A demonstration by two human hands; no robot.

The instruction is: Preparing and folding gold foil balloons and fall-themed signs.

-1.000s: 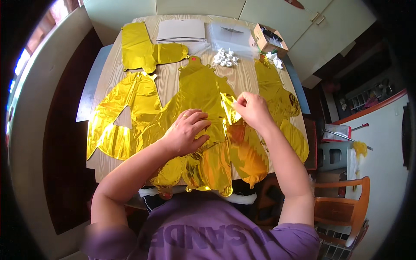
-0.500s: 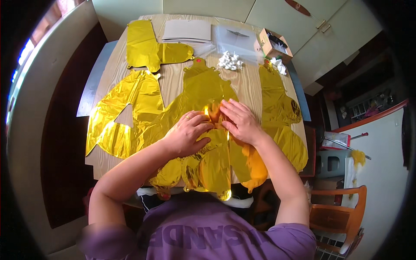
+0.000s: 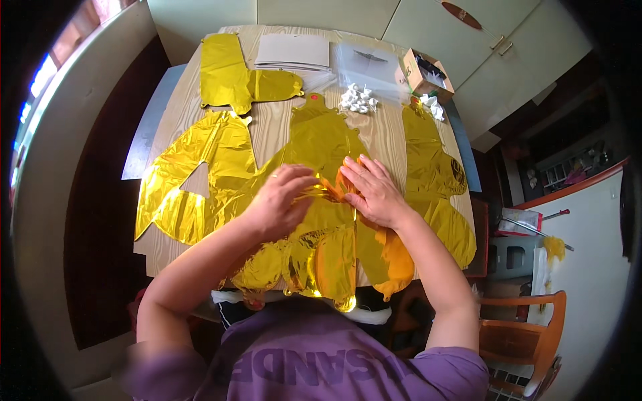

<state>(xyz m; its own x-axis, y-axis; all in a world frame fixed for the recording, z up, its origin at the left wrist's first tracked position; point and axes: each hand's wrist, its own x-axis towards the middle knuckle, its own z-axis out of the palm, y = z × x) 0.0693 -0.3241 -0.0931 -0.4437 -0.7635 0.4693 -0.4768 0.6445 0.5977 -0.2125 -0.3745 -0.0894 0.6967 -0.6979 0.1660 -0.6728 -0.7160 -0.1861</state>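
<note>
A large deflated gold foil balloon [image 3: 321,142] is spread over the middle of the table, its lower lobes hanging at the near edge. My left hand [image 3: 277,204] is closed, fingers curled, at a crumpled fold on the balloon's middle; its fingertips are partly hidden and seem to pinch the foil. Opposite it, my right hand [image 3: 376,190] lies flat with its fingers stretched out, pressing on the foil next to the fold. An orange foil piece [image 3: 398,264] extends from under my right wrist toward the near edge.
More flat gold foil shapes lie at the far left [image 3: 227,73], left [image 3: 224,150] and right [image 3: 428,157]. Along the back are white cards [image 3: 293,50], clear plastic bags [image 3: 368,63], small white pieces [image 3: 358,99] and a box [image 3: 426,73]. A wooden chair [image 3: 521,334] stands at right.
My left hand has drawn back slightly left from the fold, its fingers curling. The foil between the hands is more crumpled. My right hand stays nearly in place.
</note>
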